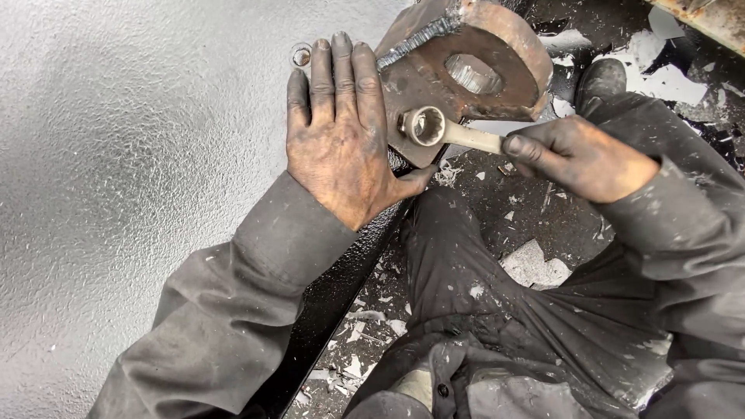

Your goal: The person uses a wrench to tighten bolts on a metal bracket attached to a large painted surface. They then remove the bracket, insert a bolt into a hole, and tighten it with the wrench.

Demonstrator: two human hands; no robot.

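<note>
1. Head view: biggest in my frame is the grey textured metal panel (116, 155), filling the left half; its black edge (341, 287) runs diagonally down past my knee.
2. Next, the rusty welded lug (466, 70) with its large round hole stands at the panel's top edge, over a floor littered with paint flakes (535, 268).
3. My left hand (337, 140) lies flat, fingers together and extended, pressed on the panel just beside the lug.
4. My right hand (578, 159) is curled around the handle of the ring spanner (442, 132); its ring sits on a fastener at the lug's lower corner.
5. I judge this a turning stroke. Swing room looks tight: lug above, thumb left, my leg below.
6. Smallest, a threaded hole (301, 54) sits just beyond my fingertips.
</note>
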